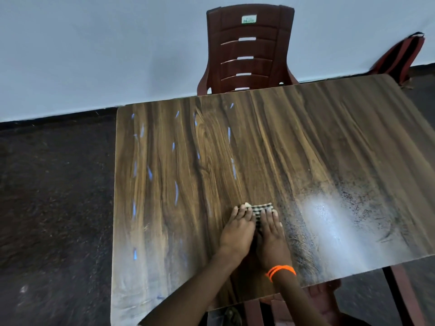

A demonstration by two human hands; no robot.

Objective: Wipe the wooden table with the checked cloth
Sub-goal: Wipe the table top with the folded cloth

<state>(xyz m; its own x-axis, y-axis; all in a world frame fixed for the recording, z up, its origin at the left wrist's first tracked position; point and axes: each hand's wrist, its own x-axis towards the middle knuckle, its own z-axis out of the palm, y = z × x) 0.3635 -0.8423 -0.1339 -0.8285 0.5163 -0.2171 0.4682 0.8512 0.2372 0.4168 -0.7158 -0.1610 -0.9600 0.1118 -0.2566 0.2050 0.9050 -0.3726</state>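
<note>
Dark speckled floor (54, 196) filled the left of the view, meeting a pale wall (94, 48) at a black skirting line. The wooden table (179, 165) began just right of it, its left half streaked with thin wet marks (176, 192) that caught bluish light. Near the table's front middle, the left hand (236, 231) lay flat, palm down, fingers extended and pressed onto the checked cloth (259, 212). The right hand (270, 236), with an orange thread band (281, 271) at the wrist, lay flat just beside it, pressing on the same cloth. Neither hand was clenched. The cloth sat under both sets of fingers; only a narrow strip showed beyond the fingertips and in the gap between the hands, so its full shape could not be told. Behind the far edge stood a maroon plastic chair (249, 50), its seat hidden by the table. Right of the hands, a bright glare patch (329, 222) washed out the grain. A red-and-black bag (400, 57) leaned against the wall, partly cut off by the table corner.
</note>
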